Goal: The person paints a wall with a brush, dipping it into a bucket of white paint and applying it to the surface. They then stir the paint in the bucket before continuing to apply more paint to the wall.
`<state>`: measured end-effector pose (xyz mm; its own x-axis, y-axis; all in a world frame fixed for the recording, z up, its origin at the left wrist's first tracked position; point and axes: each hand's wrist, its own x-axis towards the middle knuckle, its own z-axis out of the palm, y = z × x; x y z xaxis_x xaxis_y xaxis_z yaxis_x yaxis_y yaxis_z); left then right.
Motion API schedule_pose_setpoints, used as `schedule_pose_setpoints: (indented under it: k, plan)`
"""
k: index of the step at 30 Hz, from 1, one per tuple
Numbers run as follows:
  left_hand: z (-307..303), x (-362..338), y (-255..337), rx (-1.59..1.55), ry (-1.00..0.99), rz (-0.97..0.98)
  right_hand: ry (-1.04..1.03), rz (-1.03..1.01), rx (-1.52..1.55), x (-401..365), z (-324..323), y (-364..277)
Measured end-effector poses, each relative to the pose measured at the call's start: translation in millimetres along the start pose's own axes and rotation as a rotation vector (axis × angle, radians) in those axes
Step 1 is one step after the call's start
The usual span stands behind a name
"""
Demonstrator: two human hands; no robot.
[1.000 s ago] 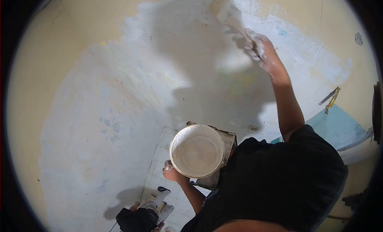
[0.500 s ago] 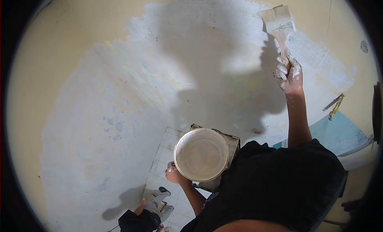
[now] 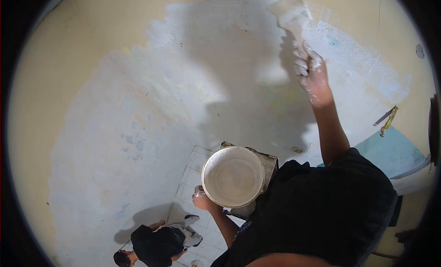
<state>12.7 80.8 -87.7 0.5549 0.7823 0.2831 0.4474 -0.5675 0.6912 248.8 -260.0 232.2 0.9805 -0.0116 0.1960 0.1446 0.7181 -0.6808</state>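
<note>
My right hand (image 3: 311, 69), smeared with white paint, is raised at the wall and closed around the handle of a wide flat paintbrush (image 3: 294, 18). The bristles point up and left, at the upper edge of the whitish coat; motion blurs them slightly. Below, a round pale bucket (image 3: 233, 177) has whitish residue on its inner wall and bottom. My left hand (image 3: 204, 200) is closed at the bucket's left side, with its fingers curled; the exact spot they grip is partly hidden.
Beneath the bucket is a worn stand or ladder top (image 3: 271, 163). Whitish paint covers much of the yellowish wall (image 3: 92, 19). A yellow metal fitting (image 3: 389, 121) juts out at right, above a blue-green patch (image 3: 390, 150). Another person (image 3: 158, 244) is on the tiled floor (image 3: 202, 154).
My right hand and the paintbrush have moved left and slightly up along the wall. My left hand and the bucket stay nearly in place. The person below has shifted and now shows more fully.
</note>
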Motion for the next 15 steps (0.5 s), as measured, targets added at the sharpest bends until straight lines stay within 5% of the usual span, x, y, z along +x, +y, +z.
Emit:
schedule_pose_setpoints:
  k: [4,8,12,15]
  plan:
    - [-6.0,2.9,11.2,0.056,-0.015,0.017,0.235,-0.171,-0.178,-32.6,9.7,-19.5]
    - [0.9,5.5,4.9,0.177,-0.010,0.020,0.246,-0.370,-0.396,-43.8,10.7,-10.3]
    - [-5.0,4.4,12.9,0.202,0.047,0.055,0.160,-0.455,-0.944,-35.8,20.7,4.8]
    - [-3.6,3.6,5.2,0.158,0.033,0.033,0.111,-0.969,-1.279,8.2,16.2,32.1]
